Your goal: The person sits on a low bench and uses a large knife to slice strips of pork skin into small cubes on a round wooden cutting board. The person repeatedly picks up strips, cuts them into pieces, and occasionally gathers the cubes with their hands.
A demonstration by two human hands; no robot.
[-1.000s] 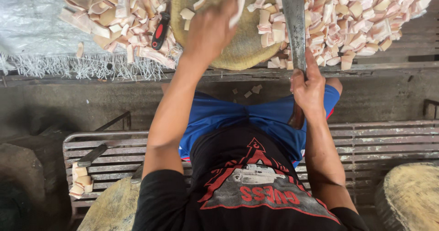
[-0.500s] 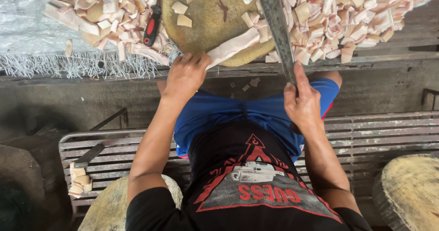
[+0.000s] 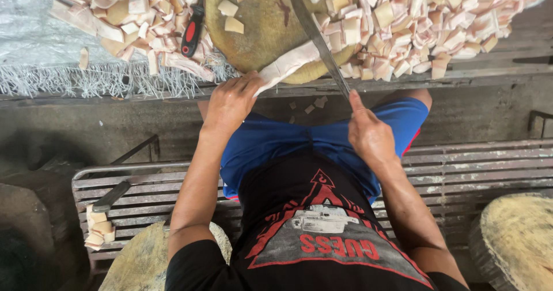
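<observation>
Both hands are up in front of the person, close to the edge of a round wooden block [image 3: 265, 37]. The left hand [image 3: 230, 104] is curled and pinches the near end of a long pale strip [image 3: 288, 66]. That strip runs from the left hand's fingertips up and to the right, onto the block, where it meets the knife. The right hand [image 3: 368, 132] is closed tight around the handle of a long knife [image 3: 314, 34], with one finger laid straight along the back of it. The blade sticks out far past the right hand, up and to the left, and crosses over the far end of the strip on the block. So the strip lies between the two hands, nearer the left one, and well in front of both. Two small cut cubes [image 3: 230, 15] sit on the block beyond the left hand. A big pile of cut pieces [image 3: 426, 20] lies past the right hand, off to its right side. Another pile of pale strips [image 3: 115, 8] lies past the left hand, off to its left, and a small red and black tool [image 3: 192, 31] rests on it, just beside the block. Behind the hands, close to the person's left elbow, a little stack of pieces [image 3: 98, 227] sits on a metal bench [image 3: 489, 164].
</observation>
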